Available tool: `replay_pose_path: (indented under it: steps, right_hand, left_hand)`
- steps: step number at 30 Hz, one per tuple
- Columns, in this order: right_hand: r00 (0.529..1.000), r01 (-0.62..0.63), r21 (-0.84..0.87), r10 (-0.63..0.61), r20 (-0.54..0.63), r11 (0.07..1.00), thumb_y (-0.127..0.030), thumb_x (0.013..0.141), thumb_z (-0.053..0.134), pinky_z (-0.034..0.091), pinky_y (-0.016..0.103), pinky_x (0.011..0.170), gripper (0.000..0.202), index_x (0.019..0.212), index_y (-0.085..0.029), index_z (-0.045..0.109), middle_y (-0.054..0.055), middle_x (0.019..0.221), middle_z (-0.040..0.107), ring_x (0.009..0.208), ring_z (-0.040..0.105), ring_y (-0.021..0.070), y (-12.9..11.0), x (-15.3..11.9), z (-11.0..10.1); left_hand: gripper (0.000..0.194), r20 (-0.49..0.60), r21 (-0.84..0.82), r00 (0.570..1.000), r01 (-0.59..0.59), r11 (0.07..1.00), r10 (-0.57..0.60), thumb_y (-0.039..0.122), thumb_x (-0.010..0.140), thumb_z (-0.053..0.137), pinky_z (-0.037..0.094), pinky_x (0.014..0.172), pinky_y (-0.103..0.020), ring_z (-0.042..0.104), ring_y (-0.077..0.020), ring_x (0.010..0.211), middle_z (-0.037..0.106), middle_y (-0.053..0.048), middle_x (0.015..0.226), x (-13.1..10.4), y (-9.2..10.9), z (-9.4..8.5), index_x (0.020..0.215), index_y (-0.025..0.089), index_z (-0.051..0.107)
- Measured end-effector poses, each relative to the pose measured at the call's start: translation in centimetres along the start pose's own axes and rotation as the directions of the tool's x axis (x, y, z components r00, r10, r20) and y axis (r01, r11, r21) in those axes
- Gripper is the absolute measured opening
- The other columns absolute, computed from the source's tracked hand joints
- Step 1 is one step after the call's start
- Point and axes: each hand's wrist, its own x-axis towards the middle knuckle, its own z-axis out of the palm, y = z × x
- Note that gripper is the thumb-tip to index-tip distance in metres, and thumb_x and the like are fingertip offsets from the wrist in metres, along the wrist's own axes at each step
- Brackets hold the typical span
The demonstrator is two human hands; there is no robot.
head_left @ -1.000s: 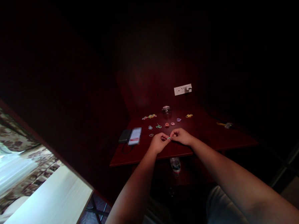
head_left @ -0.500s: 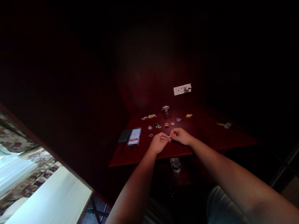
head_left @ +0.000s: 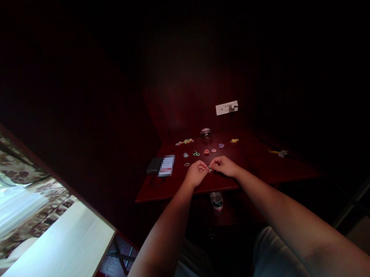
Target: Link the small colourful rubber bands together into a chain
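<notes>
My left hand [head_left: 197, 173] and my right hand [head_left: 223, 166] meet above the front of the dark red desk, fingertips pinched. Between them is a small pale loop, seemingly a hair tie [head_left: 210, 169], partly hidden by the fingers. Just beyond lie small bunches of similar hair ties: light blue [head_left: 186, 155], green [head_left: 196, 153], orange-red [head_left: 206, 152], pink [head_left: 213, 150] and purple [head_left: 221, 145]. One brownish tie [head_left: 186, 164] rests left of my left hand. Yellow ties [head_left: 234, 140] sit farther right, and a mixed-colour row [head_left: 184, 142] at the back left.
A lidded clear jar [head_left: 206, 134] stands at the back of the desk [head_left: 251, 168]. On the left are a black case-like object [head_left: 153, 165] and a blurred-out phone [head_left: 167, 166]. A yellow-tipped cable [head_left: 279, 153] lies right. Below the desk edge is a plastic bottle [head_left: 217, 201].
The view has tilted slightly, so the desk items sit a little higher. Both hands stay pinched together at the pale hair tie, with only slight finger movement.
</notes>
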Motion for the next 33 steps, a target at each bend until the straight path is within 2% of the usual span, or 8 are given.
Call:
replay_pose_path:
  steps: [4,8,12,16,22,28,33]
  right_hand:
    - [1.000,-0.015,0.002,0.015,-0.013,1.000,-0.036,0.066,0.060,0.032,0.020,0.046,0.025,0.069,-0.012,0.059,0.001,0.055,0.057,0.047,0.044,0.0077,-0.19,-0.03,0.10]
    - [0.999,-0.018,-0.002,0.018,-0.027,1.000,-0.038,0.067,0.059,0.033,0.020,0.046,0.026,0.070,-0.012,0.058,0.001,0.057,0.058,0.049,0.045,0.0079,0.19,0.10,0.17]
    - [0.999,-0.012,-0.003,0.012,-0.044,1.000,-0.036,0.067,0.060,0.033,0.020,0.046,0.024,0.070,-0.012,0.057,0.001,0.055,0.057,0.048,0.045,0.0077,0.37,0.17,0.18]
    - [0.999,-0.013,-0.006,0.013,-0.045,1.000,-0.036,0.066,0.061,0.033,0.020,0.046,0.024,0.068,-0.012,0.058,0.000,0.055,0.057,0.047,0.045,0.0079,0.10,0.13,0.16]
    - [0.999,-0.034,0.047,0.034,0.014,0.998,-0.034,0.065,0.061,0.036,0.021,0.050,0.024,0.074,-0.011,0.061,0.002,0.061,0.061,0.051,0.049,0.0092,0.05,0.07,0.06]
    - [0.999,0.009,-0.049,-0.011,-0.044,0.999,-0.036,0.064,0.061,0.033,0.020,0.046,0.024,0.069,-0.012,0.061,0.000,0.057,0.058,0.048,0.045,0.0080,0.41,0.12,-0.02]
    - [0.998,0.006,-0.048,-0.009,-0.054,0.999,-0.041,0.064,0.062,0.032,0.020,0.045,0.029,0.068,-0.012,0.059,0.000,0.054,0.056,0.047,0.044,0.0078,0.25,0.13,0.04]
  left_hand:
    - [0.017,0.017,-0.047,1.000,0.008,0.999,-0.007,0.022,0.067,0.062,0.039,0.051,-0.017,0.055,-0.0078,0.055,0.061,-0.002,0.065,-0.01,-0.09,0.04,0.078,0.012,0.054]
    - [0.019,0.046,-0.096,0.999,0.022,0.995,-0.018,0.019,0.070,0.059,0.044,0.059,-0.020,0.060,-0.0104,0.063,0.065,-0.005,0.071,0.02,-0.15,0.05,0.087,0.011,0.058]
    - [0.015,0.046,-0.094,0.999,0.026,0.995,-0.022,0.016,0.072,0.055,0.046,0.065,-0.022,0.061,-0.0117,0.068,0.066,-0.008,0.075,0.15,-0.40,0.09,0.085,0.010,0.060]
    - [0.012,0.035,-0.042,0.999,0.002,0.999,-0.001,0.017,0.071,0.056,0.046,0.063,-0.022,0.061,-0.0119,0.067,0.066,-0.008,0.074,0.17,-0.62,0.05,0.080,0.010,0.060]
    - [0.008,0.024,-0.009,1.000,-0.007,1.000,0.008,0.017,0.071,0.056,0.044,0.060,-0.020,0.060,-0.0109,0.064,0.066,-0.008,0.073,0.01,-0.35,-0.04,0.075,0.011,0.058]
    - [0.010,0.006,-0.013,1.000,-0.008,1.000,0.008,0.019,0.069,0.059,0.044,0.058,-0.020,0.058,-0.0099,0.062,0.064,-0.006,0.069,-0.06,0.03,0.03,0.074,0.011,0.057]
    - [0.017,0.008,0.010,0.999,-0.053,0.999,0.053,0.021,0.066,0.063,0.044,0.058,-0.020,0.057,-0.0092,0.063,0.062,-0.004,0.072,-0.07,0.02,-0.04,0.079,0.012,0.058]
